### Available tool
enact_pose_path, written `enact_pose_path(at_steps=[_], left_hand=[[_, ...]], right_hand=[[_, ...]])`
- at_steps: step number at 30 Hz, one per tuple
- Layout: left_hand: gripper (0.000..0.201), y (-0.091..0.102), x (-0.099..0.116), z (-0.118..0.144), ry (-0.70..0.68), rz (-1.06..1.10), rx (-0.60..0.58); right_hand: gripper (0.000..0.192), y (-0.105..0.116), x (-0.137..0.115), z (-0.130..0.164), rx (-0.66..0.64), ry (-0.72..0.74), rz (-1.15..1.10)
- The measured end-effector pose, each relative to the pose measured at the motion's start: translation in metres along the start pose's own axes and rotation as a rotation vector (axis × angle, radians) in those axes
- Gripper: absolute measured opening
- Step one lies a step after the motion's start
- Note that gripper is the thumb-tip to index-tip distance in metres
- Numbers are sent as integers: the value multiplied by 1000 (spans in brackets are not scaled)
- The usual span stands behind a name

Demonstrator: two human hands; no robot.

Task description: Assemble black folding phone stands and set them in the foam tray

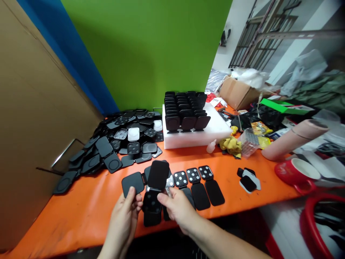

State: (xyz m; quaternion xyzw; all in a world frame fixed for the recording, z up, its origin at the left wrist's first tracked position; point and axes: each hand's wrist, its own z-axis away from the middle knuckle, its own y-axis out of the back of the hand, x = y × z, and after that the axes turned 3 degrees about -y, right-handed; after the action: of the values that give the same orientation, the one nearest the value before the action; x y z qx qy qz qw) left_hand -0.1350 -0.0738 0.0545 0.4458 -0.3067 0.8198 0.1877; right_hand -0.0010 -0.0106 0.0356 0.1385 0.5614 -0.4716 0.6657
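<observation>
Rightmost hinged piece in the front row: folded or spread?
Spread: its dotted panel and plain black panel lie end to end on the orange table.

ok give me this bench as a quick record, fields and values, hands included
surface: orange tabletop
left hand: pinching a black square panel
right hand: at a black hinged panel, exact grip unclear
front row: open black hinged units, pale dots on their smaller halves
back left: loose heap of black hinged pieces
back centre: rows of upright black panels on a white foam block
right side: yellow cloth, pink tumbler, red mug
</observation>
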Motion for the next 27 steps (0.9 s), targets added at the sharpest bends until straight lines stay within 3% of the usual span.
enact_pose_path(at_steps=[3, 7, 13, 17, 20, 22, 23, 26, 27], left_hand=[[33, -2, -6, 1, -70, -45, 31], [30, 9, -3, -11, -142, -17, 131], [18, 42, 5, -38, -54, 14, 255], [14, 67, 1, -41, -37, 1, 317], [38, 72, -4, -26, -141, -80, 350], [53, 61, -6, -7, -146, -153, 270], [54, 51, -7, 3, -54, -166, 156], [56, 13, -11, 31, 509, -90, -400], [50, 1, -12, 37, 590, -65, -479]], right_hand=[[20, -4, 6, 3, 33, 16, -36], [24, 3, -9, 15, 41, -108, -58], [31, 21, -35, 24, 40, -117, -62], [28, 42, -29, 22, 135, -13, 207], [19, 55, -29, 25, 168, 212, 602], [15, 58, -35, 29, 75, 383, 880], [23, 58, -38, 31, 5, 460, 1010], [35, 55, -44, 34, -163, 619, 1291], [35, 55, -45, 35, -177, 647, 1321]])
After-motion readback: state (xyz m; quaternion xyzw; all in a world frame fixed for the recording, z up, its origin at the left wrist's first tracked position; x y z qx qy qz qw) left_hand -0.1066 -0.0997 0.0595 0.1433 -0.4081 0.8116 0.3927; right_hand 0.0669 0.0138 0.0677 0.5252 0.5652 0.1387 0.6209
